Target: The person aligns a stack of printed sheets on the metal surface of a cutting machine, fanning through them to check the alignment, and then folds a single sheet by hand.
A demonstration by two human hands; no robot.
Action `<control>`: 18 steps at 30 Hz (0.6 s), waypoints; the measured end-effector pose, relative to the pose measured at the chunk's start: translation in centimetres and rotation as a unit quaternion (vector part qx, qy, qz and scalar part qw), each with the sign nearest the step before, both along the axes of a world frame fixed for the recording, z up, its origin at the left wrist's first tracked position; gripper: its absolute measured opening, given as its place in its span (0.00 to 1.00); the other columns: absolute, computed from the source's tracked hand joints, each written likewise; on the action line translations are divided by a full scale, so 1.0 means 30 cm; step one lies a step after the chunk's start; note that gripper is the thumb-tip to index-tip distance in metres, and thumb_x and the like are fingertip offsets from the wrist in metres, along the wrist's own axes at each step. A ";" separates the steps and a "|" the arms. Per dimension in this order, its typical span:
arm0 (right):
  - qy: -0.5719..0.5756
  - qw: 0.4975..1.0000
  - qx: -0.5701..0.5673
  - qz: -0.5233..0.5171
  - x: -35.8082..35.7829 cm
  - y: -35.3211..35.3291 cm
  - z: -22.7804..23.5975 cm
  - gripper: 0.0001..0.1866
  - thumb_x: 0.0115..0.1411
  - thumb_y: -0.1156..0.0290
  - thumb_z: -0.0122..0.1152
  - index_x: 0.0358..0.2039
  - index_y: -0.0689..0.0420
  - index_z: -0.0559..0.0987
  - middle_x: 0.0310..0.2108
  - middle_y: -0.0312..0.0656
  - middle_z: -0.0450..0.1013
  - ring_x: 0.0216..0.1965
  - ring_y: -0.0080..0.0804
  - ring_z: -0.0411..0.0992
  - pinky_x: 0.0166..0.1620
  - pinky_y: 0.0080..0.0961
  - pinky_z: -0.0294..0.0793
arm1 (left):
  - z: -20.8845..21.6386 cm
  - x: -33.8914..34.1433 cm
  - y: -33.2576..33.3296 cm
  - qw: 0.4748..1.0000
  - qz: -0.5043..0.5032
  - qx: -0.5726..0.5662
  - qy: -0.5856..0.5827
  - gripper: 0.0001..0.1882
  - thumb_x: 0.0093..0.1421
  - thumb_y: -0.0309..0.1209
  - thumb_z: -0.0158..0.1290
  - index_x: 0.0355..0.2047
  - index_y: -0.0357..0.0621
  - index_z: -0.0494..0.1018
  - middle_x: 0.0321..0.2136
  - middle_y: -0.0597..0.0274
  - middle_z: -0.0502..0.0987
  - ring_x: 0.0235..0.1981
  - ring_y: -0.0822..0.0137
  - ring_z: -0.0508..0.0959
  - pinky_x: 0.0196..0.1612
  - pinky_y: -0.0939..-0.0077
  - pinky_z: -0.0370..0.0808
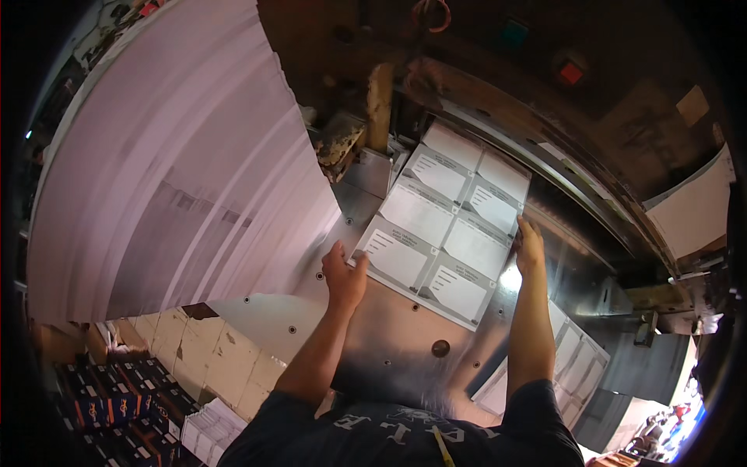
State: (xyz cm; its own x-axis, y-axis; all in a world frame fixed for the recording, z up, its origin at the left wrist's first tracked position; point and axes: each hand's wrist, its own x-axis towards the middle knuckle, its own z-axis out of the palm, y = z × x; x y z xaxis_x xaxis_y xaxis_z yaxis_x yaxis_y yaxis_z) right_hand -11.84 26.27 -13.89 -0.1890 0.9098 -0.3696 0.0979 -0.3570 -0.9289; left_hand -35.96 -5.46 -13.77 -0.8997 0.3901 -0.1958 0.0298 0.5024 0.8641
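A stack of printed paper sheets (445, 222), white and grey with repeated card-like panels, lies at a slant on a metal table (389, 315). At its near left corner is my left hand (346, 279), thumb against the paper edge and the fingers apart from it, pointing up. My right hand (530, 247) is along the stack's right edge, fingers stretched forward and touching the side. Neither hand is closed round the paper. The far end of the stack reaches under the dark front of a machine (498, 132).
A tall pile of large pale sheets (194, 171) rises at the left. More printed sheets (572, 350) lie right of my right forearm. Dark boxes (117, 397) and a white paper bundle (212, 430) stand at the lower left. A red button (570, 72) is on the machine.
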 end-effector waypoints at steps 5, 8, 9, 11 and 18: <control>-0.097 0.994 -0.046 0.000 -0.021 -0.182 0.067 0.49 0.55 0.57 0.63 0.66 0.69 0.47 0.62 0.64 0.57 0.63 0.50 0.57 0.58 0.41 0.61 | -0.039 -0.081 -0.003 0.988 -0.113 0.002 0.105 0.26 0.55 0.41 0.58 0.48 0.35 0.72 0.43 0.43 0.73 0.47 0.47 0.72 0.49 0.56 0.70; -0.116 0.993 -0.025 -0.012 -0.034 -0.299 0.106 0.50 0.55 0.56 0.63 0.66 0.68 0.46 0.62 0.62 0.57 0.63 0.50 0.57 0.60 0.41 0.58 | -0.039 -0.065 -0.005 0.982 -0.130 0.034 0.129 0.23 0.57 0.39 0.57 0.48 0.35 0.73 0.44 0.42 0.74 0.46 0.48 0.74 0.50 0.60 0.71; -0.120 0.993 -0.018 -0.011 -0.030 -0.334 0.119 0.50 0.55 0.55 0.63 0.66 0.68 0.46 0.62 0.62 0.58 0.64 0.51 0.57 0.61 0.41 0.57 | -0.038 -0.074 -0.016 0.986 -0.136 0.045 0.083 0.23 0.57 0.39 0.56 0.48 0.34 0.73 0.44 0.42 0.74 0.46 0.48 0.74 0.51 0.60 0.71; -0.094 0.995 -0.038 -0.001 -0.016 -0.360 0.168 0.50 0.55 0.55 0.62 0.67 0.68 0.45 0.64 0.60 0.56 0.66 0.52 0.53 0.64 0.45 0.52 | -0.026 -0.079 -0.030 0.987 -0.148 0.048 0.038 0.24 0.58 0.38 0.56 0.48 0.32 0.72 0.45 0.42 0.74 0.47 0.48 0.73 0.52 0.60 0.70; -0.008 0.997 -0.060 0.042 0.038 -0.297 0.098 0.52 0.53 0.54 0.63 0.67 0.68 0.45 0.67 0.61 0.46 0.69 0.55 0.44 0.65 0.54 0.47 | -0.016 -0.026 -0.030 0.981 -0.140 0.041 0.125 0.26 0.57 0.40 0.56 0.47 0.29 0.72 0.45 0.40 0.73 0.47 0.48 0.73 0.54 0.61 0.69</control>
State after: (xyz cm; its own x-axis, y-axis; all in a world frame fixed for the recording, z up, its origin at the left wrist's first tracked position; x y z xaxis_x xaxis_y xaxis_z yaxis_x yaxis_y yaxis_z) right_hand -10.70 17.36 -10.95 -0.2569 0.8397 -0.4785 0.1466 -0.4555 -0.8781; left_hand -36.75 -6.35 -14.24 -0.7706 0.6345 0.0602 0.3740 0.3737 0.8488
